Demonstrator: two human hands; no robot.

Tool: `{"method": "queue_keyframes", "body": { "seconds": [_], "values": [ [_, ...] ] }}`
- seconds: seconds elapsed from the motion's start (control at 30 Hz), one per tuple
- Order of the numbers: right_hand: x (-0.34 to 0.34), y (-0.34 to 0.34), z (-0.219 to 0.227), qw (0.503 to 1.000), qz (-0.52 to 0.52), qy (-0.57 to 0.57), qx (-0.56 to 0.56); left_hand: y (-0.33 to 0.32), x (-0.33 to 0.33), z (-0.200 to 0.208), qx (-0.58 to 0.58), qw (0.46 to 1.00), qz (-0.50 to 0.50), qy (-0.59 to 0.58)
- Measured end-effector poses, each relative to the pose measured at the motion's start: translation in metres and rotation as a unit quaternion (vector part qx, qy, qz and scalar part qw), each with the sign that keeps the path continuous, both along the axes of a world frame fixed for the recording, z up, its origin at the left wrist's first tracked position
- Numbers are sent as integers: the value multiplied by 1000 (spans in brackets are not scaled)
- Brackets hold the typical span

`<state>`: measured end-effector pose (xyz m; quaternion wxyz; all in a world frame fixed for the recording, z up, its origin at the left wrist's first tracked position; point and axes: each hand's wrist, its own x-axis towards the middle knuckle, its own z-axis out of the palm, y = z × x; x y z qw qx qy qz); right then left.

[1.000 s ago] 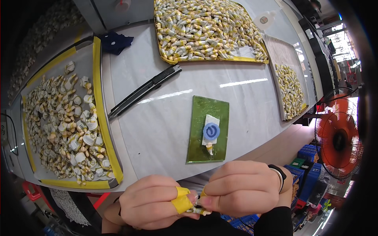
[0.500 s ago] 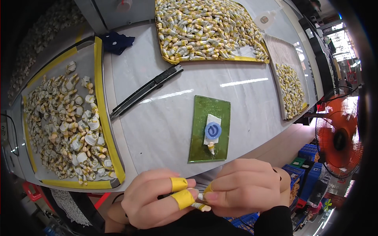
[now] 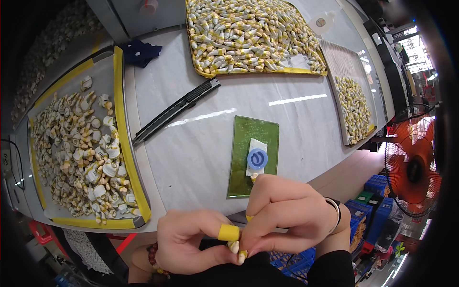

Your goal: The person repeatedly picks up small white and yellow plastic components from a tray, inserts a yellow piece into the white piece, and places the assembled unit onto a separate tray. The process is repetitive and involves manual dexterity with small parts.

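Fingertips of the left hand [image 3: 191,244], one finger wrapped in yellow tape [image 3: 228,233], are closed around a small white-and-yellow piece [image 3: 233,246], and the right hand [image 3: 287,220] pinches at its other side. Fingers cover much of it, so whether this is one piece or two is hard to tell. It sits in front of the near edge of the glossy pale-grey table [image 3: 205,158]; a loosened pinch could drop it below, and uneven squeezing might bend it. The right knuckles overlap, in view, the green rectangular plate [image 3: 239,179]; a careless lift could knock its round blue cup [image 3: 257,159].
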<state>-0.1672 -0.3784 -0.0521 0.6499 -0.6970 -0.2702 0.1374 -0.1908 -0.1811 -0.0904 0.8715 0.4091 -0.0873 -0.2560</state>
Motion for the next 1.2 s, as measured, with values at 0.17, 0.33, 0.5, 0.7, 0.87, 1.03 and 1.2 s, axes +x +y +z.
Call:
{"method": "queue_keyframes", "body": {
  "seconds": [0.17, 0.33, 0.5, 0.7, 0.87, 1.03, 1.2],
  "values": [
    [1, -3, 3, 998, 51, -21, -10, 2, -2, 4, 71, 997, -30, 1],
    [1, -5, 1, 998, 51, -40, -17, 1, -2, 5, 80, 996, -35, -17],
    [-5, -5, -3, 999, 14, -41, 29, -1, -1, 2, 66, 995, -10, -75],
    [-19, -2, -15, 986, -97, -121, 56, -1, 2, 3, 16, 996, -11, -89],
    [-28, -1, -12, 975, -107, -197, 12, -1, -4, 6, 23, 997, -1, -77],
    [-34, -1, -1, 939, -137, -298, -101, -1, -4, 7, 55, 996, -19, -71],
    [-24, -4, -9, 961, -108, -250, -39, 1, -5, 7, 47, 998, -12, -48]
  ]
}}
